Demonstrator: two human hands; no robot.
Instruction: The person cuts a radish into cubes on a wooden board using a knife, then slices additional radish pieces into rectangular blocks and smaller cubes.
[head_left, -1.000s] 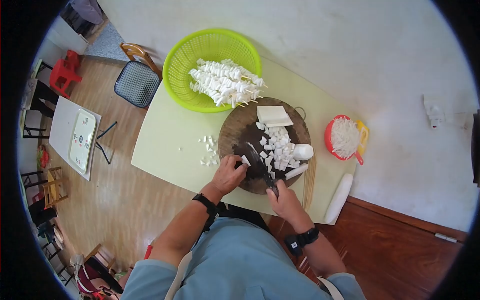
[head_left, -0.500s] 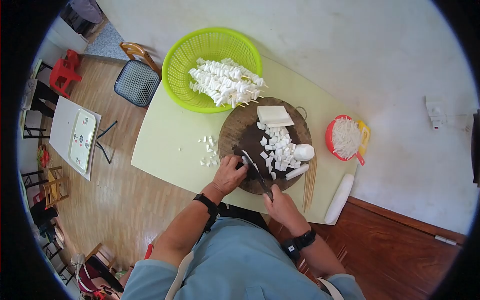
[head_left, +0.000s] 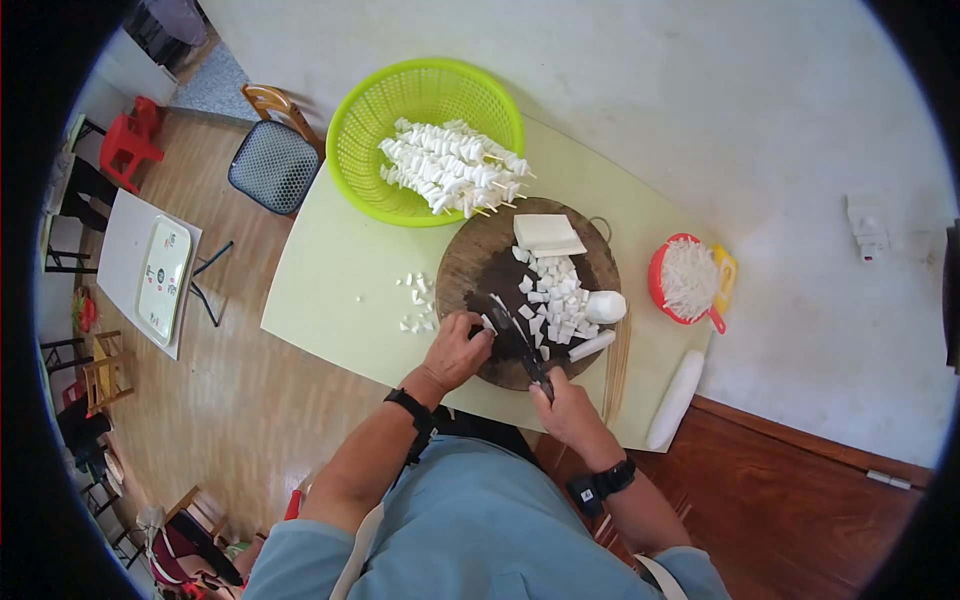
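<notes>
A round wooden chopping board (head_left: 460,265) lies at the table's near edge. My right hand (head_left: 568,408) grips the handle of a knife (head_left: 520,335), its blade slanting up and left over the dark middle of the board. At the board's left side my left hand (head_left: 456,350) is closed on a small white radish piece (head_left: 488,323), with a gap between it and the blade. Diced white radish (head_left: 565,298) is heaped right of the knife. Around the heap are a large cut block (head_left: 548,235), a rounded radish end (head_left: 605,307) and a radish stick (head_left: 592,346).
A green basket (head_left: 345,170) holds skewers of white pieces (head_left: 450,165). Thin wooden sticks (head_left: 618,365), a whole radish (head_left: 676,400) and a red strainer (head_left: 657,285) of white strips lie to the right. Scraps (head_left: 415,300) sit left of the board.
The knife has shifted slightly right, away from my left fingers, opening a gap beside the radish piece. My left hand has barely moved.
</notes>
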